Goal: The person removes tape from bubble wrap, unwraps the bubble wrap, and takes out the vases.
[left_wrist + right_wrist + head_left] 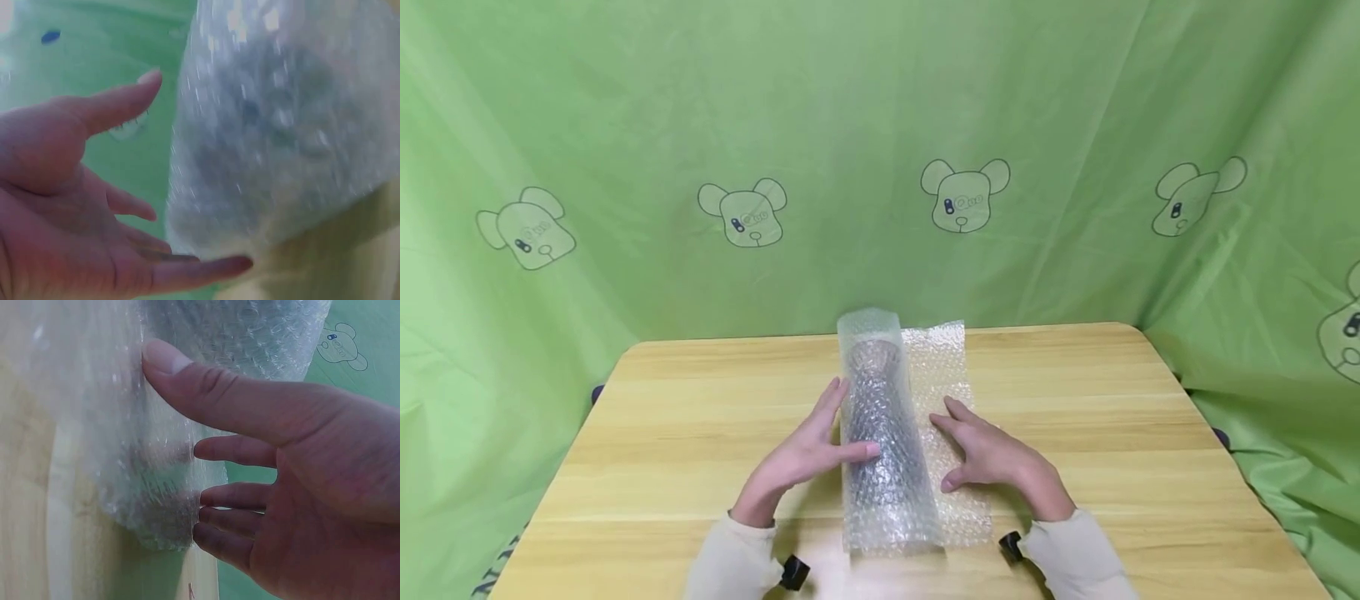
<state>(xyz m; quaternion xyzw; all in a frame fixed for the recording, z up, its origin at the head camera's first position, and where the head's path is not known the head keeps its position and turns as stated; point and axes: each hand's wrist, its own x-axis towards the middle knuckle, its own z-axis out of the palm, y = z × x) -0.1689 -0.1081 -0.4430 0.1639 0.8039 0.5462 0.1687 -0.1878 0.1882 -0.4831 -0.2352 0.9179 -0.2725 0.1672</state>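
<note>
At the near edge of the table (625,467), two pale sleeves (730,562) reach forward, each with a small black device (794,573) showing just beside it. Beyond the cuffs, the person's left hand (805,450) is spread, with fairly straight fingers along the left side of a bubble-wrapped bundle (887,475) and the thumb reaching over its top; it has hold of nothing. From the left wrist, the thumb stands well away from the fingers, and a gap shows between its tip and the wrap.

The right hand (996,454) is likewise open, the thumb apart and the fingers slightly bent, over a loose flap of bubble wrap (951,367) on the bundle's right. From the right wrist, its fingertips come up to the edge of the clear sheet; whether they press on it cannot be told.

The bundle lies lengthwise across the middle of the wooden top, between the hands. Through the film shows a dark object (876,404), narrower toward the far end; its details are blurred by the bubbles. Bundle and flap both run to the table's far edge. Behind hangs a green curtain (865,108), printed with outlined animal heads (966,200).
</note>
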